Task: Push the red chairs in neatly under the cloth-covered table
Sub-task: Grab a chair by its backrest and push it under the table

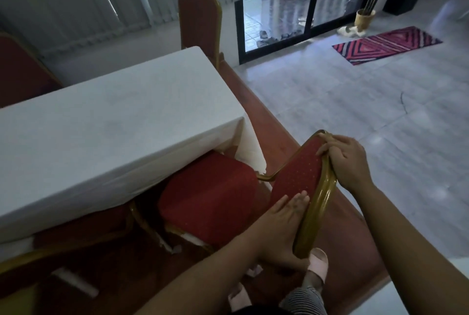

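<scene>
A red chair (210, 200) with a gold frame stands at the near side of the white cloth-covered table (114, 122), its seat partly under the hanging cloth. My left hand (281, 228) grips the lower part of its backrest frame, palm flat on the red padding. Over the top of the backrest curls my right hand (347, 160), fingers on the gold rim. A second red chair (199, 17) sits at the table's far end. A third red chair (20, 71) shows at the far left. Another gold chair frame (58, 248) lies low at the near left.
A red carpet strip (274, 127) runs beside the table, with grey tiled floor (355, 101) to the right. A sliding glass door (279, 2), a potted plant (365, 15) and a patterned red mat (385, 44) are at the back. My feet in pink slippers (317, 266) stand behind the chair.
</scene>
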Tool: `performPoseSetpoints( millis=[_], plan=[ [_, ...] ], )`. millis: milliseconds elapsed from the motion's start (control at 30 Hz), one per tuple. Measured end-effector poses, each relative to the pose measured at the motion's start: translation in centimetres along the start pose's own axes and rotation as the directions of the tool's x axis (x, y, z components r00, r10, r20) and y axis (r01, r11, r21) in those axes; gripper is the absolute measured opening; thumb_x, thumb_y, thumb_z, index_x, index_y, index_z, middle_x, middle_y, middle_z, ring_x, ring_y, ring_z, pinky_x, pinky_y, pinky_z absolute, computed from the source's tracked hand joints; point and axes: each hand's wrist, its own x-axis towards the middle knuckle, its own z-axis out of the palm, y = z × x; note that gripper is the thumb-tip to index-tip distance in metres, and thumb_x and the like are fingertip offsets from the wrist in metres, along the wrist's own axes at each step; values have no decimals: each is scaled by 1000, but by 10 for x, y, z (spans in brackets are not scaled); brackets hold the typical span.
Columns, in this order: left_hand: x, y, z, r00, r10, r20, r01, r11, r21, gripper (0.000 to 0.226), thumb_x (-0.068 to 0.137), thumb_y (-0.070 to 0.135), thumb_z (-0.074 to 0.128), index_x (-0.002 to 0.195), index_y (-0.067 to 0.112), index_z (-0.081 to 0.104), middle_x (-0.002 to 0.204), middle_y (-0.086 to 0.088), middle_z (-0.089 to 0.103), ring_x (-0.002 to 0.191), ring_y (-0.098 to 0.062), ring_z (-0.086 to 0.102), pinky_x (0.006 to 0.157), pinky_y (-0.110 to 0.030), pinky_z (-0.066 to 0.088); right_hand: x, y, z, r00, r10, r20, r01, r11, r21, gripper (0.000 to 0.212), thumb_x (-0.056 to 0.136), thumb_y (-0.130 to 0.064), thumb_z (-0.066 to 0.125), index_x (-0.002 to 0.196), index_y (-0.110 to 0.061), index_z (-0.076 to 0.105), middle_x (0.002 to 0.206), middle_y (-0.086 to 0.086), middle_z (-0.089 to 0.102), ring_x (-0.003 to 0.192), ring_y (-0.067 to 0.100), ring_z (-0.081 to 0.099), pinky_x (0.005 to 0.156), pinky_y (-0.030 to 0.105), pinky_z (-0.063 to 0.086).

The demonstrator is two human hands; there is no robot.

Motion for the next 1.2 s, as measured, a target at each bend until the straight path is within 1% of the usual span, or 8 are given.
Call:
performPoseSetpoints(
  millis=[200,467,567,667,767,833,1033,1200],
  plan=[
    [-47,-34,-8,1000,-5,25,1,987,161,118,80,65,58,151,1,-12,161,-11,-8,147,-14,-15,121,-38,-4,-21,-39,36,1000,-1,-30,3,998,59,38,80,-21,36,73,-23,74,110,-21,58,117,17,50,102,53,38],
    [-101,-79,-29,1000,-4,-4,5,952,306,114,79,66,55,152,2,-5,159,-8,-7,148,-16,-8,120,-39,-4,-39,-67,101,991,58,-122,-25,965,260,47,82,-32,29,78,-22,74,108,-16,63,124,13,46,104,46,39],
    [-114,-86,-30,998,-38,-43,50,942,331,104,82,62,49,153,5,-2,160,-8,1,149,-15,-3,120,-38,-4,-40,-75,111,995,36,-98,-10,968,249,41,84,-29,30,75,-32,70,104,-17,65,123,11,45,104,48,39],
    [-104,-67,-27,967,-161,-200,193,969,155,88,88,47,51,154,9,7,160,-5,16,148,-12,7,121,-39,7,-20,-68,108,995,-98,3,96,980,176,45,83,-28,30,71,-29,73,90,-17,68,113,14,52,99,54,39],
    [-78,-36,-17,814,-450,-366,383,891,-243,76,91,29,54,154,16,14,157,-1,27,145,-15,21,120,-33,15,-4,-62,101,982,-152,110,144,987,78,50,83,-30,28,71,-26,76,81,-12,71,103,13,56,91,51,45],
    [-73,-32,-13,746,-553,-371,403,819,-409,72,91,27,55,153,20,20,155,1,31,142,-14,28,118,-30,22,-5,-61,100,976,-173,134,166,984,59,49,82,-29,29,72,-25,77,81,-11,72,102,13,57,90,51,46],
    [-96,-47,-13,852,-353,-386,291,933,-211,72,93,31,58,152,16,21,155,1,32,142,-9,27,113,-15,7,-27,-69,103,972,-213,97,210,977,41,51,83,-26,28,86,-19,78,91,-6,74,104,10,58,101,50,42],
    [-128,-63,-20,877,-298,-377,291,954,-78,70,92,37,55,151,16,25,153,0,36,141,-10,29,113,-16,7,-45,-88,106,930,-334,153,351,931,-103,46,80,-21,31,65,-19,74,71,-4,72,79,11,62,91,49,48]
  ],
)
